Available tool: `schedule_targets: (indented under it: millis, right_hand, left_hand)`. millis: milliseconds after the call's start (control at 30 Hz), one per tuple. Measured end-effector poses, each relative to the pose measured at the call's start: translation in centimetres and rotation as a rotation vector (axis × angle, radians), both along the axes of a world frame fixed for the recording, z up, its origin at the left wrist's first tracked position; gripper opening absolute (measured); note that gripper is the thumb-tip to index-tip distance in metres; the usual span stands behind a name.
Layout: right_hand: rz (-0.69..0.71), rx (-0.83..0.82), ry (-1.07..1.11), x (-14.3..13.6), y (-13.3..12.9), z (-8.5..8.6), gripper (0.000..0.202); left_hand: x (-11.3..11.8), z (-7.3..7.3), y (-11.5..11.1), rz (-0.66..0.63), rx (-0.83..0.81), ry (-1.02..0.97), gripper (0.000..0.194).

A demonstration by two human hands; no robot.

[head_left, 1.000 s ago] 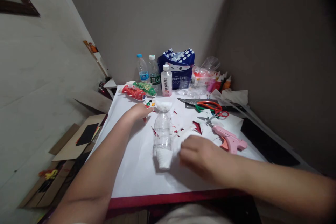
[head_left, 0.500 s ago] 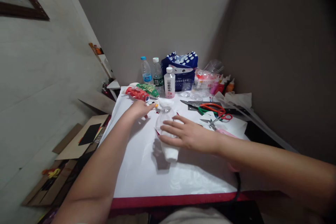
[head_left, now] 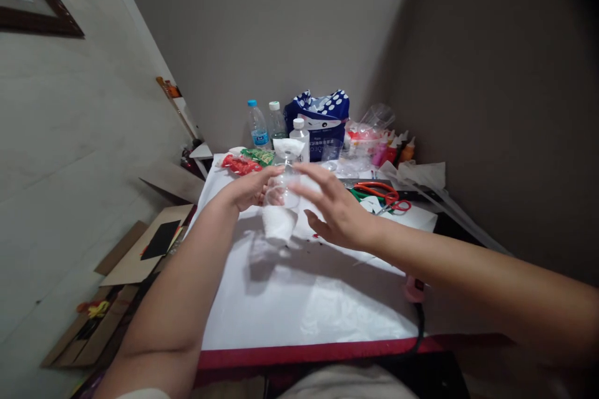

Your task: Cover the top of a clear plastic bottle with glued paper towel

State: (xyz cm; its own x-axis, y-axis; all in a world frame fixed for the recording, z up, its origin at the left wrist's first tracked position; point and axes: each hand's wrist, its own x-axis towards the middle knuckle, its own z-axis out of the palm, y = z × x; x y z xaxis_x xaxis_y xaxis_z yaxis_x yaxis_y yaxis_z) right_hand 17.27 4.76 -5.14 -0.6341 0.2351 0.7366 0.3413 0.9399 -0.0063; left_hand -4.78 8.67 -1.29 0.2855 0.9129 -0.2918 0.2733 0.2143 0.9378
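At my far left a framed picture (head_left: 56, 19) hangs on the pale marbled wall (head_left: 84, 156). A stick (head_left: 175, 112) leans near the corner, and the grey wall (head_left: 262, 25) runs behind my table (head_left: 290, 318), which has a white cover and a red front edge. The red fish (head_left: 238, 164) and green fish (head_left: 259, 156) lie at its back left. Red scraps (head_left: 314, 238) are scattered beneath my right hand (head_left: 334, 206); farther right are the orange-handled scissors (head_left: 377, 188) and, under my forearm, the glue gun (head_left: 414, 292) with its black cord.

Now the containers. The carton (head_left: 88, 336) on my left, below table height, holds something yellow and red. My left hand (head_left: 248, 191) grasps the clear bottle (head_left: 283, 195), thumb and fingers around its side, and holds it tilted above the cover; white wrapping covers its base and there is white at its neck. My right fingers are spread, loose and blurred beside it; I cannot tell whether they touch. Behind stand the blue-capped bottle (head_left: 257, 126), two white-capped bottles (head_left: 276, 118), the blue bag (head_left: 322, 134), then a tub (head_left: 364, 139) with red in it and paint bottles (head_left: 406, 151).
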Motion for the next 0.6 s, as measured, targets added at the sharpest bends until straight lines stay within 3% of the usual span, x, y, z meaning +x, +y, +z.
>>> schedule_targets:
  millis: [100, 200, 300, 433, 533, 600]
  right_hand:
    - [-0.171, -0.309, 0.084, 0.2, 0.7, -2.2, 0.073]
    - [-0.283, -0.508, -0.134, -0.2, 1.6, -4.9, 0.068]
    - [-0.293, -0.605, -0.322, -1.4, 1.8, -7.0, 0.077]
    - [-0.202, -0.613, -0.479, -3.2, -0.2, -7.5, 0.088]
    - [-0.064, -0.562, -0.529, -3.8, -4.2, -7.1, 0.094]
    - [0.124, -0.478, -0.544, -3.9, -7.2, -6.8, 0.093]
  left_hand:
    - [-0.4, 0.4, 0.2, 0.083, -0.016, -0.025, 0.043]
    - [-0.4, 0.4, 0.4, 0.124, -0.017, -0.044, 0.039]
    - [-0.3, 0.3, 0.6, 0.147, -0.010, -0.059, 0.039]
    - [-0.5, 0.4, 0.7, 0.176, -0.008, -0.053, 0.037]
    - [-0.7, 0.5, 0.7, 0.189, -0.011, -0.035, 0.034]
    - [-0.6, 0.4, 0.7, 0.192, -0.015, -0.017, 0.033]
